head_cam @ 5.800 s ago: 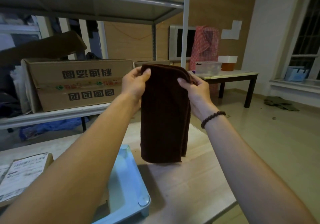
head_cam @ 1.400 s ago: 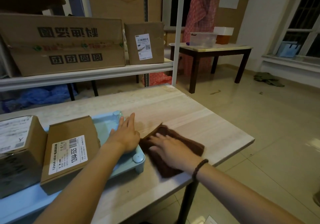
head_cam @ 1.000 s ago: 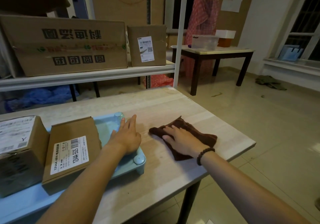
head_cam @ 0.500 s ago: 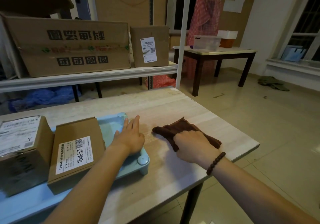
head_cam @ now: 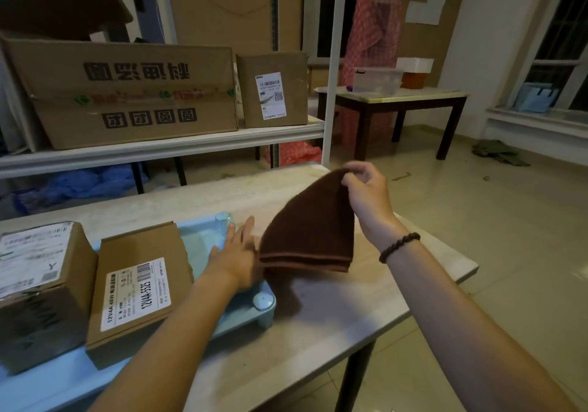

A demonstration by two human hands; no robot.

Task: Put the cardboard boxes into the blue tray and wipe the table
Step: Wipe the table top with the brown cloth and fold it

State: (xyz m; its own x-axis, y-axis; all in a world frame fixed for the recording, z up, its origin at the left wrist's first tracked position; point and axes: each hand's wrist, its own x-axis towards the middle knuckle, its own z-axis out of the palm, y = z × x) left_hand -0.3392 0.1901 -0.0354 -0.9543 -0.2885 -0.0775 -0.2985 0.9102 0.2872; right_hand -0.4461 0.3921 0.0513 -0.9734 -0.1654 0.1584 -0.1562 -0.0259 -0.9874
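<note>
A folded dark brown cloth [head_cam: 313,233] hangs in the air above the wooden table [head_cam: 366,297], pinched by one corner in my right hand [head_cam: 366,188]. My left hand [head_cam: 237,259] lies flat, fingers spread, on the right end of the light blue tray [head_cam: 203,239]. Two cardboard boxes sit in the tray: a flat one with a white barcode label [head_cam: 136,287] and a taller one [head_cam: 38,284] at the far left. The cloth's lower edge hides part of my left hand.
Behind the table stands a metal shelf [head_cam: 165,147] with a large printed carton [head_cam: 127,93] and a smaller labelled box [head_cam: 273,90]. A dark-legged side table [head_cam: 391,106] holds plastic containers at the back right. Tiled floor lies right of the table's edge.
My right hand has lifted the cloth off the table by one corner; before it was pressed flat and sliding over the wood. My left hand stays on the tray.
</note>
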